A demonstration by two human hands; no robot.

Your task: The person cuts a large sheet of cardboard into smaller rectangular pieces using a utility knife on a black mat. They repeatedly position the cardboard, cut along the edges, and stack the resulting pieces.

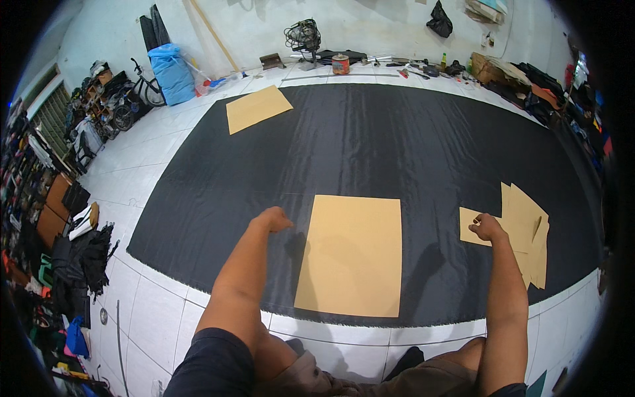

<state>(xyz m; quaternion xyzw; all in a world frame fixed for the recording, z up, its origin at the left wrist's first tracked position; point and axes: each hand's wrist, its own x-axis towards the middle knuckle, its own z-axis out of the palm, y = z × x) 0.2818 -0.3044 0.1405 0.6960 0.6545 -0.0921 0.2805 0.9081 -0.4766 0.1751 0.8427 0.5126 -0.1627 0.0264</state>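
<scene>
A large black fabric sheet [370, 152] lies spread over the floor in front of me. On its near middle rests a tan rectangular paper panel [350, 258]. My left hand [272, 218] hovers just left of that panel, above the fabric, its fingers loosely curled and nothing showing in them. Over on the right, my right hand [488, 227] is at a loose pile of tan paper pieces [526, 218], which overlap at different angles. Its fingers are bent together; whether they grip a piece is hidden. Another tan paper piece [258, 109] lies at the fabric's far left.
White floor tiles [159, 311] border the fabric. Along the back wall stand a fan [303, 36], a round can [340, 64] and scattered tools [417, 68]. A blue sack [171, 74] and a bicycle [147, 89] stand back left. Black bags [83, 258] lie left; piled materials [522, 79] sit back right.
</scene>
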